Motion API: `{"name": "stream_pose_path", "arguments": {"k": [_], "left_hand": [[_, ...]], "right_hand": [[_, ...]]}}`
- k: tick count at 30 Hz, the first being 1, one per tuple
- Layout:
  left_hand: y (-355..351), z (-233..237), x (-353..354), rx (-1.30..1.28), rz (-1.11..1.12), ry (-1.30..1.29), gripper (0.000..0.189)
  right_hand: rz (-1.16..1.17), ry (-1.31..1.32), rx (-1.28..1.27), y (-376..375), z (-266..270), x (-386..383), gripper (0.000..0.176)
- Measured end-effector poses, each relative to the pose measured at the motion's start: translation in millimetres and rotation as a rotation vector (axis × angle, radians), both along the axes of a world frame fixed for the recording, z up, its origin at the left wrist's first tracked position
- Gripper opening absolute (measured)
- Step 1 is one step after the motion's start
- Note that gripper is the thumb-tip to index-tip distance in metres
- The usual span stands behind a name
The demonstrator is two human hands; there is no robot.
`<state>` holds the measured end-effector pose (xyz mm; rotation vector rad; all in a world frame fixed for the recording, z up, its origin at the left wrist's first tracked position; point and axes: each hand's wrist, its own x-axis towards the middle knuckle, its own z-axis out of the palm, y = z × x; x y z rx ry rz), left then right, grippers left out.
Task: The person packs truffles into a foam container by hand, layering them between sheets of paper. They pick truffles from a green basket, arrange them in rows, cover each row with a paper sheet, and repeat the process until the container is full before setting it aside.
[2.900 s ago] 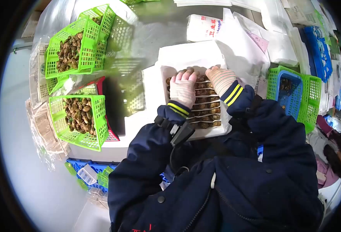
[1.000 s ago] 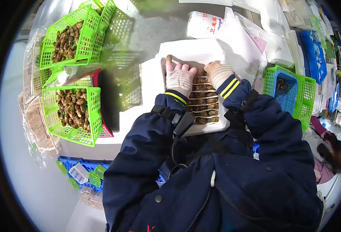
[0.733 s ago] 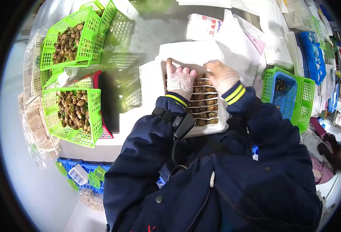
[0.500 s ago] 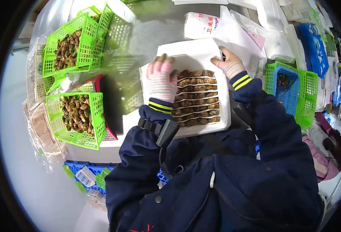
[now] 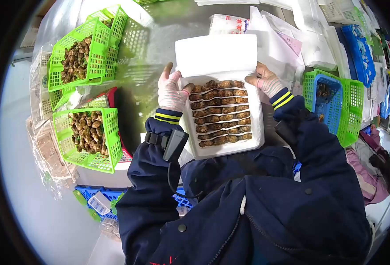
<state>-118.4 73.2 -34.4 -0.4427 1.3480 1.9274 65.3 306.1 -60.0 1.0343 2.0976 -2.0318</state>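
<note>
At the near edge of the bench, the white foam box is held by its sides in the half-closed left hand and right hand; its brown lumps are best kept level.

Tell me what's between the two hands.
In the head view, the white box with its brown rows lies between the left hand and right hand.

Grey shiny table under green baskets, white packet, white sheets.
</note>
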Motion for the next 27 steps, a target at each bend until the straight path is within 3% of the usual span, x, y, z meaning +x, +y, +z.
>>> {"name": "stream_pose_path", "arguments": {"k": [1, 2, 3, 5, 7, 8, 9, 11, 13, 16, 19, 21, 27], "left_hand": [[-1.4, -4.1, -0.3, -0.001, -0.001, 0.0, 0.064], [-3.6, -11.5, 1.5, 0.005, -0.023, -0.046, 0.063], [-3.5, -13.8, 2.8, 0.011, -0.045, -0.092, 0.062], [2.0, -9.7, 6.6, -0.007, -0.057, -0.084, 0.065], [8.6, 4.4, 11.6, -0.311, -0.156, 0.09, 0.068], [6.9, -12.0, 8.4, -0.454, -0.282, 0.223, 0.072], [7.8, -18.6, 6.3, -0.452, -0.282, 0.227, 0.072], [9.7, -25.5, 4.8, -0.288, -0.162, 0.099, 0.073], [14.1, -25.7, 1.3, -0.396, -0.177, 0.094, 0.069], [5.0, -39.6, -8.8, -0.237, -0.212, 0.052, 0.062], [-0.2, -50.0, -14.1, -0.077, -0.049, -0.077, 0.058], [-7.8, -48.6, -11.1, -0.726, -0.707, 0.511, 0.056], [-4.7, -51.5, -4.9, -0.811, -0.711, 0.634, 0.063]], "right_hand": [[0.2, -0.044, 0.391, 0.8, -3.6, 0.8, 0.05], [0.312, -0.225, 0.49, -3.5, 24.5, -9.8, 0.057], [0.31, -0.226, 0.489, -6.2, 23.9, -12.2, 0.057], [0.44, -0.178, 0.798, -7.9, 21.8, -16.7, 0.055], [0.528, -0.405, 0.846, -11.1, 17.2, -32.1, 0.06], [0.541, -0.549, 0.791, -15.0, 24.6, -42.8, 0.06], [0.552, -0.691, 0.734, -15.8, 31.7, -50.8, 0.061], [0.567, -0.655, 0.772, -13.1, 27.8, -50.3, 0.06], [0.585, -0.619, 0.811, -10.0, 25.9, -49.4, 0.06], [0.605, -0.704, 0.743, -11.0, 42.4, -55.9, 0.056], [0.633, -0.694, 0.721, -8.7, 42.9, -55.3, 0.052], [0.638, -0.68, 0.723, -9.1, 44.0, -56.0, 0.05], [0.665, -0.721, 0.711, -8.6, 47.7, -58.8, 0.048]]}}
